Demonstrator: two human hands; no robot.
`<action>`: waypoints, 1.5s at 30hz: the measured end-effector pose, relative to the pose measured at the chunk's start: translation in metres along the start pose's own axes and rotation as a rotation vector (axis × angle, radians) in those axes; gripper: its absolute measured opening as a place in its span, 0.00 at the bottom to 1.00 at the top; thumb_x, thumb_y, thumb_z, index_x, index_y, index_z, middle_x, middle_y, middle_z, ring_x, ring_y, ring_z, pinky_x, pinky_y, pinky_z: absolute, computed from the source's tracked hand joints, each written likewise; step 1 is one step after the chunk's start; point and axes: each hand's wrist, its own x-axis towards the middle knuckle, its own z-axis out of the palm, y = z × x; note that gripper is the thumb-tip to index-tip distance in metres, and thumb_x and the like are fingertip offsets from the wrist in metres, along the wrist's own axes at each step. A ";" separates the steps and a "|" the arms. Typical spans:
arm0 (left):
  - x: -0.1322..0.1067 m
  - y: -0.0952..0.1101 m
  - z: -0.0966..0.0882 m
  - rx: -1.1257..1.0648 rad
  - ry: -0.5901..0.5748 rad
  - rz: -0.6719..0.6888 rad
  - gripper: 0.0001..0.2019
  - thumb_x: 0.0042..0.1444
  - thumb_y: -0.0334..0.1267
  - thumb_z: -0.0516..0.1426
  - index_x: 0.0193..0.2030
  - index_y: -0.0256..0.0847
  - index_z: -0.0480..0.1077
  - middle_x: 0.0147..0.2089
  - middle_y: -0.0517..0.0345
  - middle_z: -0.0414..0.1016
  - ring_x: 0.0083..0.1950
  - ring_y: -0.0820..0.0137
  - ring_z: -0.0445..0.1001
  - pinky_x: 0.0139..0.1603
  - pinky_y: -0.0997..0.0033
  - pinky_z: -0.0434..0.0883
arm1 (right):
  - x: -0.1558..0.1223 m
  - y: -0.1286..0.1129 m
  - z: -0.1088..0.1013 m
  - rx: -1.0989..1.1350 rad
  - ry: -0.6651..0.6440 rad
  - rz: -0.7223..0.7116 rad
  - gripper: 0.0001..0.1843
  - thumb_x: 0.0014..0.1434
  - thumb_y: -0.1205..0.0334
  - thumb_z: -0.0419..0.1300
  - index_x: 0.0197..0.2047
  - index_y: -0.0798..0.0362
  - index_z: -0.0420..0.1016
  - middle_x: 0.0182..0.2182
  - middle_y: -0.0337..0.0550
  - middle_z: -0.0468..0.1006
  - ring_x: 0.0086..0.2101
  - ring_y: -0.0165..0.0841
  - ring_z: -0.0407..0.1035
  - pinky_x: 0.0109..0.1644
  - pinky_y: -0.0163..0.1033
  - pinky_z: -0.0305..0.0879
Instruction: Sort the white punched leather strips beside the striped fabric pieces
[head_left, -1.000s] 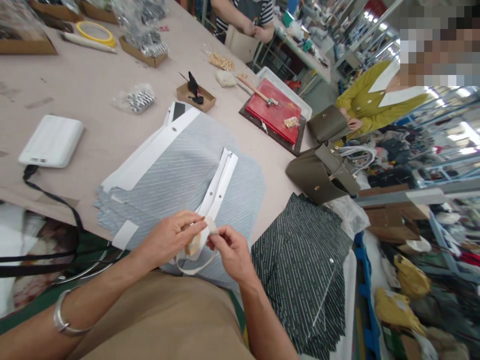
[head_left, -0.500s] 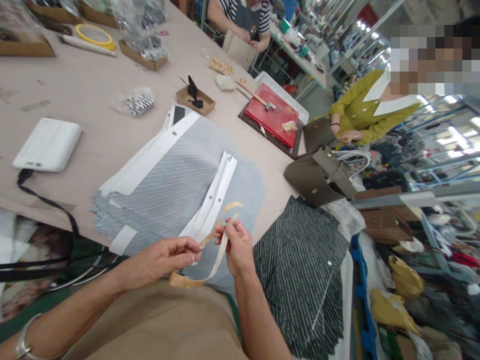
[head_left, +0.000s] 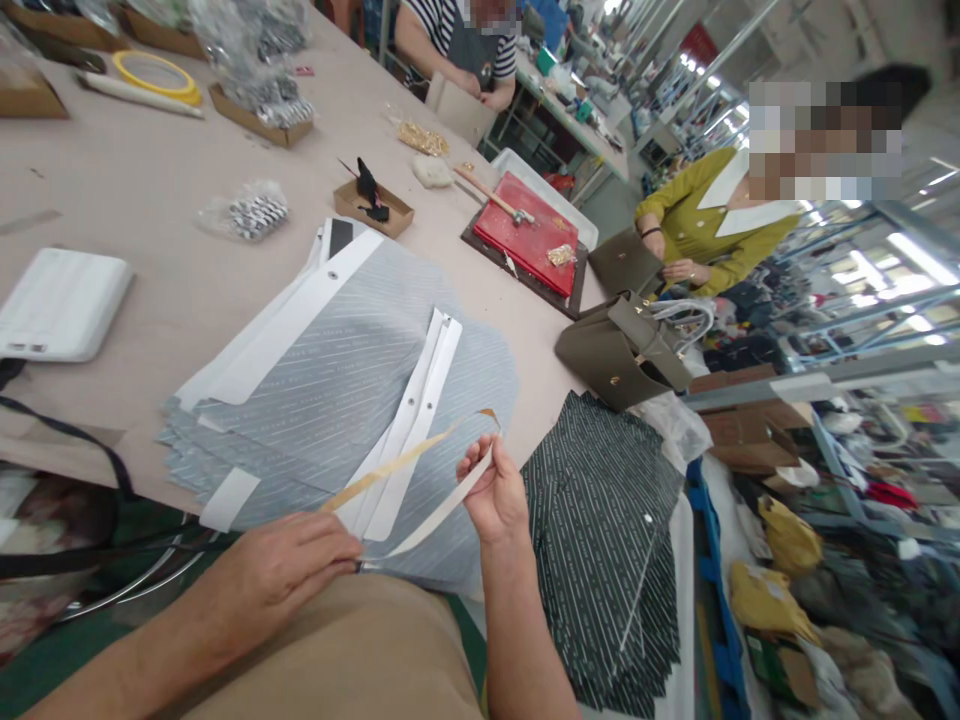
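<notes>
My left hand (head_left: 281,570) is closed in a pinch on the near end of a thin white strip (head_left: 439,510) by my lap. My right hand (head_left: 495,490) is closed on a tan backing tape (head_left: 397,462) that peels off that strip and loops over my fingers. Both hands hover at the table's near edge over a stack of grey striped panels (head_left: 337,370). On the stack lie long white strips with holes (head_left: 420,410).
A dark green striped panel (head_left: 607,530) hangs off the table at the right. An olive handbag (head_left: 622,350), a red board with a hammer (head_left: 525,235), a white box (head_left: 60,305) and trays of hardware are on the table. Two other people work at the far side.
My hands have drawn apart: the left moved down toward my lap, the right up and to the right. The tan tape has peeled further off the white strip.
</notes>
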 end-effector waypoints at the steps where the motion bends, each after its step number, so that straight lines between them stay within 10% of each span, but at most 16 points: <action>1: -0.001 -0.004 0.003 0.065 0.062 0.007 0.12 0.66 0.40 0.52 0.42 0.48 0.77 0.39 0.58 0.80 0.40 0.68 0.78 0.43 0.75 0.71 | -0.001 -0.004 0.000 0.030 0.015 -0.026 0.04 0.61 0.60 0.63 0.33 0.48 0.75 0.29 0.35 0.80 0.29 0.29 0.75 0.34 0.37 0.72; 10: 0.009 -0.033 0.017 0.069 0.272 -0.135 0.16 0.62 0.49 0.55 0.51 0.45 0.73 0.43 0.55 0.82 0.43 0.64 0.81 0.46 0.71 0.76 | -0.040 -0.034 0.001 0.422 -0.325 -0.042 0.09 0.63 0.74 0.60 0.38 0.48 0.72 0.31 0.31 0.78 0.26 0.20 0.72 0.29 0.26 0.70; 15: 0.013 -0.040 0.005 -0.076 0.162 -0.199 0.11 0.58 0.48 0.58 0.42 0.48 0.77 0.46 0.58 0.82 0.48 0.62 0.80 0.48 0.71 0.77 | -0.049 -0.033 0.002 0.570 -0.468 -0.009 0.06 0.65 0.70 0.59 0.40 0.47 0.70 0.27 0.27 0.77 0.19 0.17 0.66 0.22 0.22 0.64; 20: 0.024 -0.029 -0.011 -0.090 0.148 -0.163 0.19 0.56 0.44 0.61 0.55 0.53 0.73 0.59 0.60 0.76 0.57 0.62 0.76 0.58 0.68 0.73 | -0.045 -0.007 0.011 0.291 -0.419 0.063 0.11 0.54 0.60 0.70 0.37 0.47 0.71 0.25 0.28 0.75 0.18 0.21 0.63 0.21 0.27 0.61; 26: 0.054 0.033 -0.030 -0.194 0.379 0.007 0.07 0.57 0.41 0.62 0.42 0.48 0.76 0.43 0.61 0.81 0.45 0.68 0.79 0.47 0.74 0.76 | -0.052 0.030 0.033 0.001 -0.263 0.021 0.16 0.50 0.52 0.72 0.34 0.50 0.73 0.27 0.35 0.78 0.22 0.26 0.69 0.25 0.32 0.66; 30: 0.076 0.050 -0.026 -0.191 0.477 -0.148 0.12 0.53 0.40 0.63 0.44 0.44 0.77 0.50 0.53 0.78 0.51 0.64 0.76 0.49 0.69 0.75 | -0.060 0.047 0.039 -0.086 -0.278 -0.058 0.14 0.54 0.52 0.70 0.33 0.52 0.74 0.26 0.37 0.77 0.24 0.27 0.69 0.30 0.33 0.67; 45: 0.073 0.050 -0.008 -0.623 0.233 -0.462 0.12 0.56 0.48 0.59 0.30 0.41 0.74 0.27 0.62 0.71 0.30 0.72 0.69 0.32 0.76 0.69 | -0.065 0.040 0.018 -0.787 -0.395 -0.278 0.09 0.58 0.59 0.64 0.40 0.53 0.81 0.32 0.42 0.80 0.35 0.33 0.73 0.44 0.39 0.70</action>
